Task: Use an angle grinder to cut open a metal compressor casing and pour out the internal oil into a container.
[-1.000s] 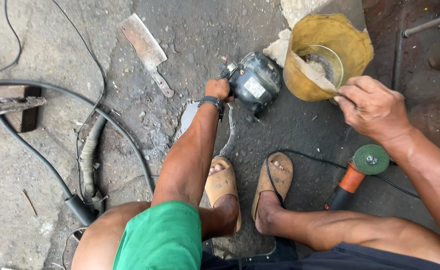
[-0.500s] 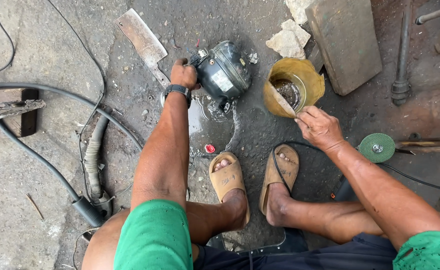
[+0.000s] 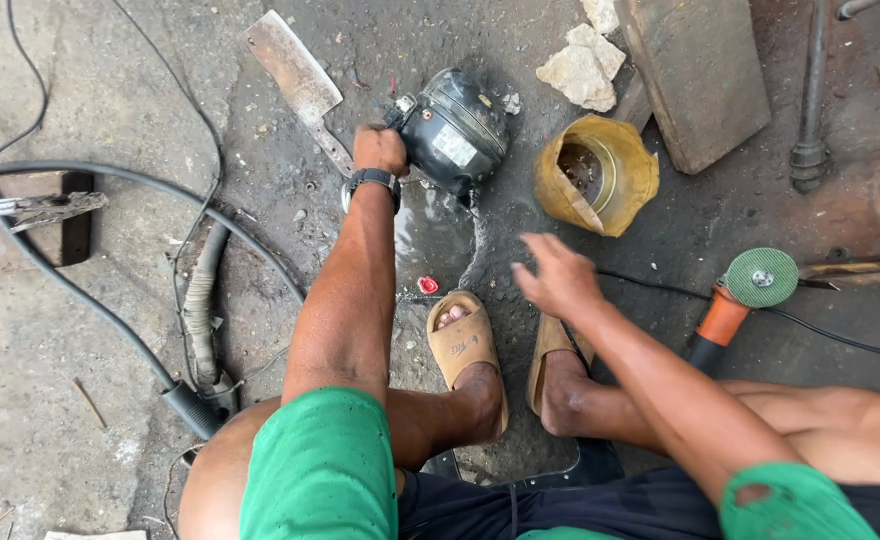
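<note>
The person squats on a stained concrete floor (image 3: 80,420), and the left hand (image 3: 378,150) is closed in a fist on the near edge of a black, dome-shaped compressor (image 3: 457,128), gripping what looks like a small fitting or bracket at its side; the exact part under the fingers is hidden. The compressor lies tilted on the floor just ahead of the person's sandals (image 3: 465,340), with a wet, oily puddle (image 3: 438,235) spreading from beneath it toward the feet. The right hand (image 3: 558,278) hangs open and empty above the floor, fingers spread and blurred, between the sandals and a yellow bucket (image 3: 600,175) that stands just right of the compressor and holds a round metal part inside. By its welded steel shell, the compressor is likely heavy and rigid, and the oil around it probably makes its smooth rounded body slippery; I judge the safest hold to be on the projecting bracket or the stubs at the edge, not on the dome itself, with the second hand under the base. An orange angle grinder with a green disc (image 3: 758,278) lies to the right, near the right knee. A flat metal cleaver (image 3: 295,75) rests on the floor to the upper left, and thick black cables (image 3: 90,290) run along the left side.
</note>
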